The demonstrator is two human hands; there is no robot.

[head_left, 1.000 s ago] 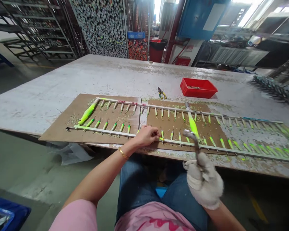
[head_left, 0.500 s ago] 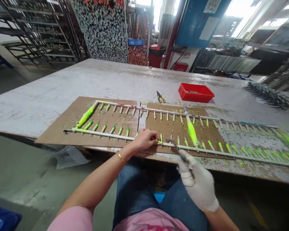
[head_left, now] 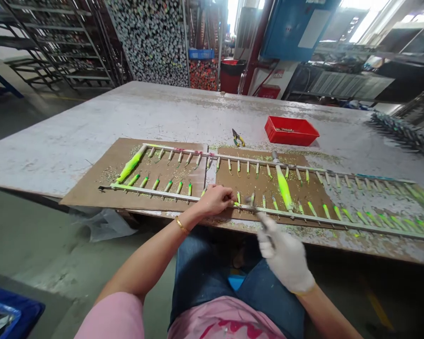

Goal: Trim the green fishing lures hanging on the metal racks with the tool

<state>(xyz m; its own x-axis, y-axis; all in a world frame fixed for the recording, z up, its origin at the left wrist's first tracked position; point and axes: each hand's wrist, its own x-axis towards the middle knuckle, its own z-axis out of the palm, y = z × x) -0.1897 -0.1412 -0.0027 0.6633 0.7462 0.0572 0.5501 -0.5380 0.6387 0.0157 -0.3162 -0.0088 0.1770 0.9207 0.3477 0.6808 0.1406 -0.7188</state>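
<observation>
Left hand [head_left: 215, 200] curled shut on the white rail [head_left: 183, 195], gloved right hand [head_left: 285, 253] gripping a blurred hammer [head_left: 258, 215]

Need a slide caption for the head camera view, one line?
Bare left hand pins a white rack of green-tipped sticks while the gloved right hand holds a hammer to it.

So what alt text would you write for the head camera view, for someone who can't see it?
A bare left hand wearing a gold bracelet grips a long white rail of neon-green-tipped sticks, while a white-gloved right hand holds a motion-blurred metal tool just above it. The rail lies on brown cardboard on a scuffed grey table.
</observation>
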